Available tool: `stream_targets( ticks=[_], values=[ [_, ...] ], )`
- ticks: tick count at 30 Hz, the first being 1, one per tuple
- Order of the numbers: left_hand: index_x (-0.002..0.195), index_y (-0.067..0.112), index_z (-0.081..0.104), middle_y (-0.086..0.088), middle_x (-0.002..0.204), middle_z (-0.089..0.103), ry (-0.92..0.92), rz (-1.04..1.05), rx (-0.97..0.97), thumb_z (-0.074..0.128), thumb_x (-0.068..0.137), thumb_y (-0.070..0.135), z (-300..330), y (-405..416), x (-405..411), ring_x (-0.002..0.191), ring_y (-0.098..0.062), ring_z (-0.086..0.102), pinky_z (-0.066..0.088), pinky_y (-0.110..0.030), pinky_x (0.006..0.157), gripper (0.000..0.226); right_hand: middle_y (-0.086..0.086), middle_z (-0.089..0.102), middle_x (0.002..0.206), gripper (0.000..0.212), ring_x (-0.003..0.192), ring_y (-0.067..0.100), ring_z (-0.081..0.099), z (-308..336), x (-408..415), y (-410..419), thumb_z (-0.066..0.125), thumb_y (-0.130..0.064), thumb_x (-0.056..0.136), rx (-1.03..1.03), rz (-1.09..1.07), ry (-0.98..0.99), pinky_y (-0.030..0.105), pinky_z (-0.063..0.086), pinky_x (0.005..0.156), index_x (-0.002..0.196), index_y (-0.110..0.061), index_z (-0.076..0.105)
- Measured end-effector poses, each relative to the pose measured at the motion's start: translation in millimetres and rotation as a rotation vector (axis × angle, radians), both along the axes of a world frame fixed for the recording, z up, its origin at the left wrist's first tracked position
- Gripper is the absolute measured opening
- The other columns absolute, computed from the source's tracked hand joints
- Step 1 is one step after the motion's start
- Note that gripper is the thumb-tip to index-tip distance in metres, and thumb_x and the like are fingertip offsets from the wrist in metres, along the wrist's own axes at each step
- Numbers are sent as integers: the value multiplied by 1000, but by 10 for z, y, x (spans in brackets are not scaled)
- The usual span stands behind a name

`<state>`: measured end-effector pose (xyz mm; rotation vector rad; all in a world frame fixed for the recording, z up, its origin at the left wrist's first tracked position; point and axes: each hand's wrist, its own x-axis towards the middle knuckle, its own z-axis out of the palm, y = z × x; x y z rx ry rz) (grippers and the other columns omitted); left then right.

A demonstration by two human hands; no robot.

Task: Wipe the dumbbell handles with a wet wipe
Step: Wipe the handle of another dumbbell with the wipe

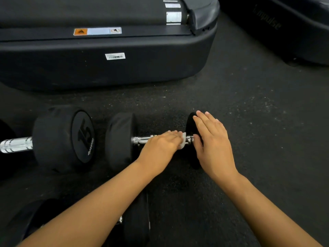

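Left hand was clamped round the wipe on the handle, right hand lay flat against the weight beside it, so honestly the dumbbell could've rolled if that palm slipped.

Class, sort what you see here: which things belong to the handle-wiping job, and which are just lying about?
In the job:
wet wipe
middle dumbbell, its handle being wiped
left hand, on the wipe
right hand, flat against the end weight

Lying about:
treadmill base
barcode sticker
second machine
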<state>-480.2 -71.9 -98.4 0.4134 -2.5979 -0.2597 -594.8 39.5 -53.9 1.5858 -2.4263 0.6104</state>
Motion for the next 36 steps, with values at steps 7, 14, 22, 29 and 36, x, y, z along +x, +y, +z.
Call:
stream_targets(
  ticks=[7,14,22,29,36],
  values=[
    [90,2,67,-14,89,69,-7,-35,8,53,81,10,85,136,-227,82,-30,67,56,-39,64,18,13,48,137,42,131,29,39,10,-15,-45,57,-6,87,-23,-7,-5,36,21,110,128,-1,51],
    [92,17,68,-6,84,64,-467,101,620,53,93,31,488,-252,-408,82,-22,61,48,-34,73,21,12,47,138,47,131,28,39,16,-30,-27,60,-4,84,10,1,0,36,20,110,130,-2,50],
    [99,24,66,-5,93,69,-301,81,387,53,91,30,372,-51,-246,90,-25,63,49,-42,80,16,12,47,138,45,131,28,39,24,-25,-48,59,-5,85,14,-2,3,36,20,109,129,-1,50],
    [98,21,68,-4,83,67,-366,182,517,52,93,35,438,-141,-293,81,-21,62,50,-39,75,22,13,48,137,47,130,29,40,39,-13,-26,61,-4,83,21,-4,14,37,22,109,129,-1,51],
    [96,24,69,-3,82,67,-301,194,519,53,92,35,451,-84,-271,82,-21,61,50,-39,76,20,14,49,137,46,130,29,41,38,-21,-46,61,-4,83,10,-1,12,37,22,108,128,0,52]
  ],
)
